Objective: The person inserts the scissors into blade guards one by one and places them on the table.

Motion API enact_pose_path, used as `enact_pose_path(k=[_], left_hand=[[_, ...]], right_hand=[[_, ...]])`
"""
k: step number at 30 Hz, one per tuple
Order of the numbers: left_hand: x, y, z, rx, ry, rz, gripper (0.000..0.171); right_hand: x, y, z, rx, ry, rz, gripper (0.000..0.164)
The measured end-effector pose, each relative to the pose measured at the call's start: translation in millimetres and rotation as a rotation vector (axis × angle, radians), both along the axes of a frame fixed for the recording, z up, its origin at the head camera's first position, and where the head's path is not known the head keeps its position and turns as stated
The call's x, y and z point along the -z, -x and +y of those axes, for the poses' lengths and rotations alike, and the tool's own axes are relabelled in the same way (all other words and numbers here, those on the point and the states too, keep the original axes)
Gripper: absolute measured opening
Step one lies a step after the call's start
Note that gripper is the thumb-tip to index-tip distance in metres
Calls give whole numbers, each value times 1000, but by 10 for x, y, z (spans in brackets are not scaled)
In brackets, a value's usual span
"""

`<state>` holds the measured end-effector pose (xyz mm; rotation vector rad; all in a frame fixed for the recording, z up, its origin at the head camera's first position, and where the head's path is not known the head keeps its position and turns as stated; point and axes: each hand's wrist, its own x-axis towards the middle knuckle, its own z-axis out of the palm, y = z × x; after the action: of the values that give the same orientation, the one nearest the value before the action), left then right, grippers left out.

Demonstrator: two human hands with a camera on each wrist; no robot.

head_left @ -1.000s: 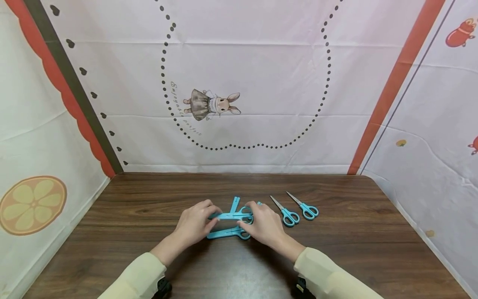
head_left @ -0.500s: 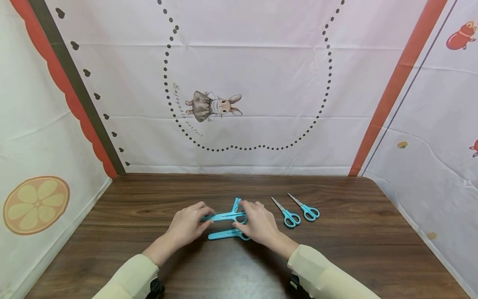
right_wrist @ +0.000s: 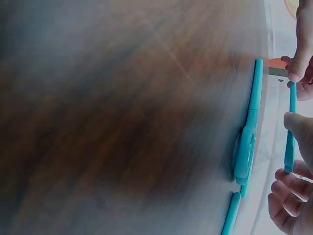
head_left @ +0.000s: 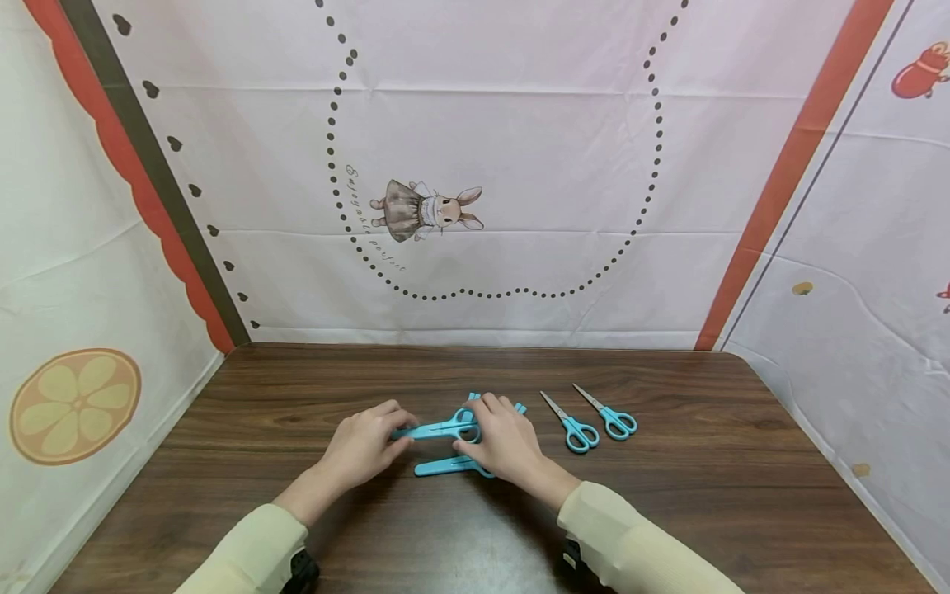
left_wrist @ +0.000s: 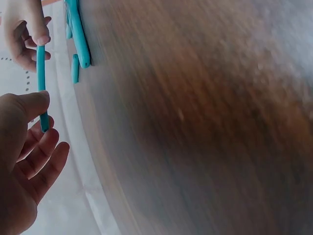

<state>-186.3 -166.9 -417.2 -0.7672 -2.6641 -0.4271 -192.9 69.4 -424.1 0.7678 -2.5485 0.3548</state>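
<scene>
In the head view, turquoise scissors (head_left: pixel 438 430) with the blades inside a matching cover are held level above the table. My left hand (head_left: pixel 364 439) pinches the covered blade end between thumb and fingers. At the other end, my right hand (head_left: pixel 506 439) pinches the handle loops, partly hiding them. In the right wrist view the held scissors (right_wrist: pixel 290 149) appear edge-on, raised off the tabletop. Just below them on the table lies another covered pair of scissors (head_left: pixel 444 467), its handle partly behind my right hand.
Two pairs of turquoise scissors (head_left: pixel 577 433) with bare metal blades lie to the right, the second pair of scissors (head_left: pixel 616 422) slightly farther right. Small turquoise ends (head_left: pixel 521 408) show beyond my right hand. A printed cloth (head_left: pixel 519 165) hangs behind the brown table (head_left: pixel 312 379).
Both hands have shifted left with the covered scissors between them. The lower covered scissors and the two bare-bladed pairs stay in place.
</scene>
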Motion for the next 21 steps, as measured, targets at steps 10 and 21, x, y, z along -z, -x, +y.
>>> enact_pose_path(k=[10,21], left_hand=[[29,56,-94,-41,-4,-24,19],[28,77,-147,-98,18,-88,17]], right_hand=[[-14,72,-110,-18,2,-16,50],[-56,169,-233,34,-68,-134,52]])
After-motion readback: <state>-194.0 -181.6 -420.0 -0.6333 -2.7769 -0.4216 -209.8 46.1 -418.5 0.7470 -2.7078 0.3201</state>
